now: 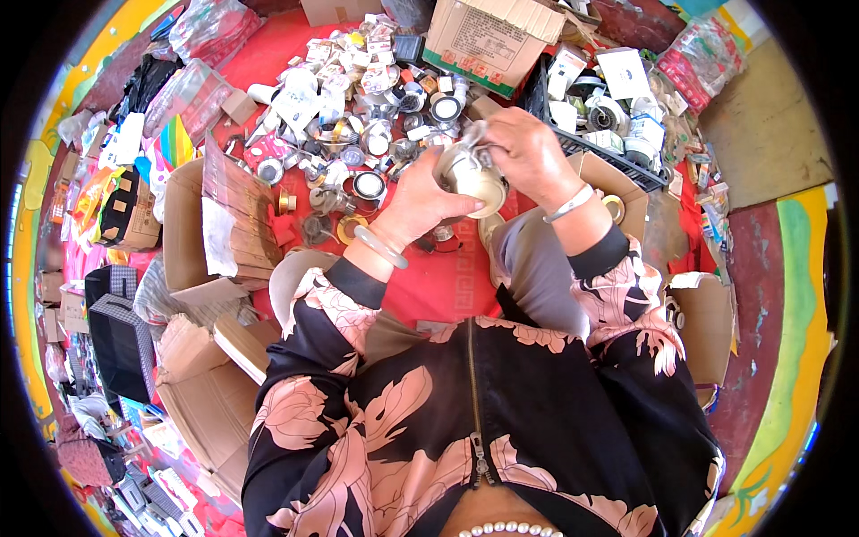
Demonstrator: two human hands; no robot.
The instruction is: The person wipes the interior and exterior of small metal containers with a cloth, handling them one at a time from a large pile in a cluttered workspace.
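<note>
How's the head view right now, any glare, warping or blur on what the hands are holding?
Head view: bright daylight, hard and even; a pale sheen on the round metal fitting held between the left hand and right hand; fisheye bends the cardboard boxes at the rim; black vignette in the corners; the pile of small fittings is too fine to resolve.

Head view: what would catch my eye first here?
Dead centre, the left hand and right hand together hold a round, shiny cream-and-silver metal fitting. Behind them, a heap of small round metal parts and white packets covers the red floor mat. An open brown cardboard box stands at the top, with more flattened cartons at lower left.
</note>
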